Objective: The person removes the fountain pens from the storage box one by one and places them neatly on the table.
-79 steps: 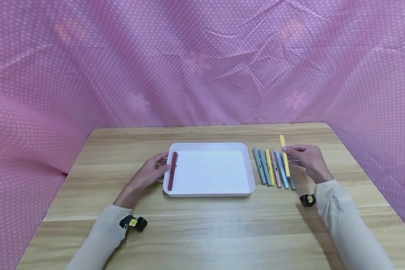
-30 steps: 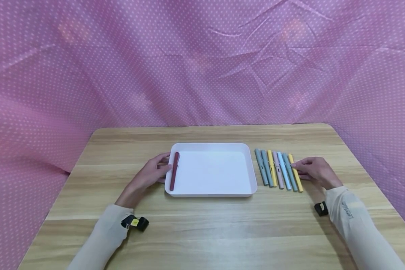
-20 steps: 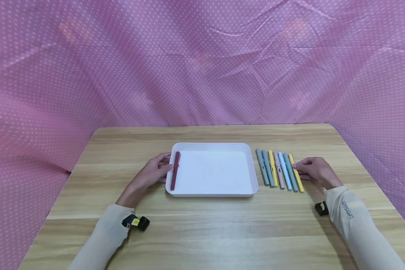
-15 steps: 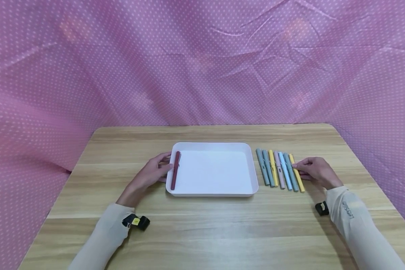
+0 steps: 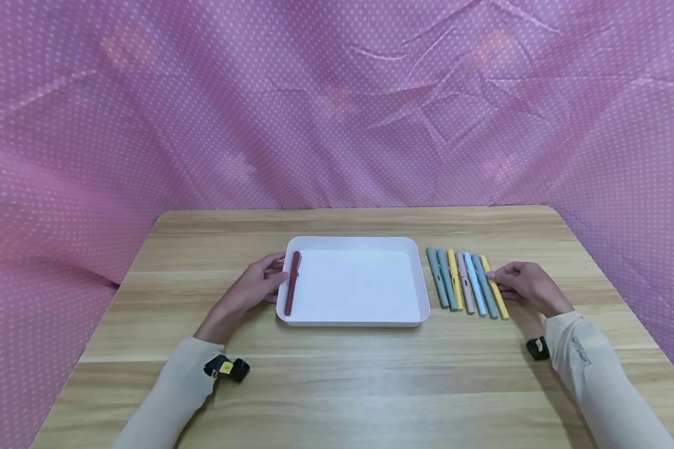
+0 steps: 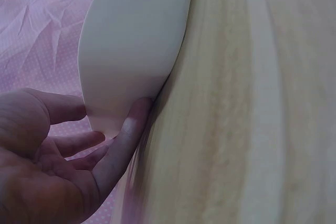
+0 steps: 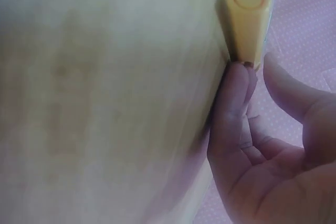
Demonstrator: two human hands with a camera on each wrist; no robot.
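Yellow pen [image 5: 494,287] lies lengthwise, outermost right of the tray [image 5: 421,293]; your right hand [image 5: 527,285] fingertips touch it, grip loose, nearer than left hand [image 5: 253,288].

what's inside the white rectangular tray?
White rectangular tray holds one dark red pen along its left wall; the floor under that pen is covered.

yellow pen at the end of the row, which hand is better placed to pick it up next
Probably the right hand: its fingertips already touch the yellow pen. The left hand rests against the white tray, across from the row.
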